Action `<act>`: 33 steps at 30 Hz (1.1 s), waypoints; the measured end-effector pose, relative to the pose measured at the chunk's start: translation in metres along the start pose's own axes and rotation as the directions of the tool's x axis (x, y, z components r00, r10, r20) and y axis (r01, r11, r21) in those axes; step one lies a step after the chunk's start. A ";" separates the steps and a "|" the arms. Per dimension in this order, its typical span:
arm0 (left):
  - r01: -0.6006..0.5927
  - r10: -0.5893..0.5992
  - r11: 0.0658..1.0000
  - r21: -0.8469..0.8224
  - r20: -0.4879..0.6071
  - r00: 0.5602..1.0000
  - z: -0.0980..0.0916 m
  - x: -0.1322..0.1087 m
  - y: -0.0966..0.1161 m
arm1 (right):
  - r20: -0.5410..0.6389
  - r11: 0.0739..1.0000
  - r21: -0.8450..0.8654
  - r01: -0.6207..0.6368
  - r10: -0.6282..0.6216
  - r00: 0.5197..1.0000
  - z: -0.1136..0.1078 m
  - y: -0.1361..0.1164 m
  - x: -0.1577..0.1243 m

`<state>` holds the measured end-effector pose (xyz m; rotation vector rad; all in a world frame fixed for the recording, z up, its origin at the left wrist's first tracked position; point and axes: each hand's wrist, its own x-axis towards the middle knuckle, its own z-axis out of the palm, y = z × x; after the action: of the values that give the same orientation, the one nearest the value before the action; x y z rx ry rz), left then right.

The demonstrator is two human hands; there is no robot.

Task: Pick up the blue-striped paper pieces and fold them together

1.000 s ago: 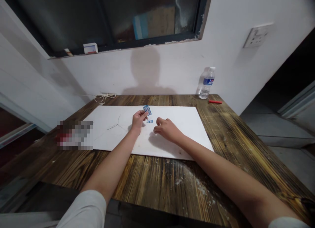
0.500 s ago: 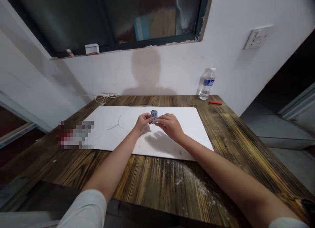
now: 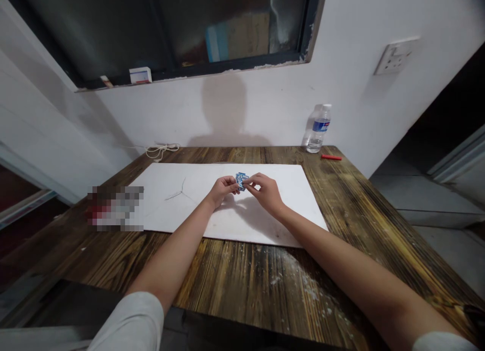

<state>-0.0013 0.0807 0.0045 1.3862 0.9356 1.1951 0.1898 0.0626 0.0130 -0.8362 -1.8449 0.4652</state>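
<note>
Between my two hands are several small blue-and-white cards [image 3: 241, 181], overlapping and slightly fanned, held over a white board [image 3: 265, 209]. My left hand [image 3: 223, 190] is closed with thumb and fingers around their left side. Thumb and forefinger of my right hand [image 3: 265, 192] pinch the cards at their right edge. What is printed on the cards is too small to read. Both hands cast shadows on the board, which bears a few thin dark lines left of my left hand.
The board lies on a brown wooden table [image 3: 242, 285]. At the back right stand a water bottle [image 3: 319, 129] and a red pen-like stick [image 3: 331, 157]. A coiled white cable [image 3: 162, 149] lies at the back left, and a blurred-out item [image 3: 115, 208] at the left. Behind is a wall.
The cards have shifted slightly right and tilted, now looking brighter and more fanned. My right hand's fingers have drawn together on their right edge; my left hand has barely moved.
</note>
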 end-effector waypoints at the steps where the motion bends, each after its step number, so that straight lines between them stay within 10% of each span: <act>1: 0.010 -0.010 1.000 -0.005 -0.006 1.000 0.000 0.000 0.000 | 0.002 1.000 0.008 -0.012 0.012 1.000 0.000 0.000 0.000; 11: -0.007 0.007 0.999 0.032 0.024 1.000 -0.001 0.000 0.001 | 0.021 0.998 -0.023 0.062 -0.062 0.998 0.003 0.001 -0.001; 24: -0.122 0.068 0.990 -0.075 -0.501 0.863 -0.018 0.016 -0.010 | 0.194 0.982 -0.181 0.059 -0.023 0.981 0.005 0.003 0.000; 33: -0.060 -0.030 0.989 -0.133 -0.586 0.810 -0.022 0.018 -0.011 | 0.391 0.943 -0.325 0.069 0.068 0.918 0.008 -0.012 0.008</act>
<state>-0.0188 0.1040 -0.0035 0.9059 1.2302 1.7205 0.1769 0.0610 0.0225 -1.0231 -2.3468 0.3421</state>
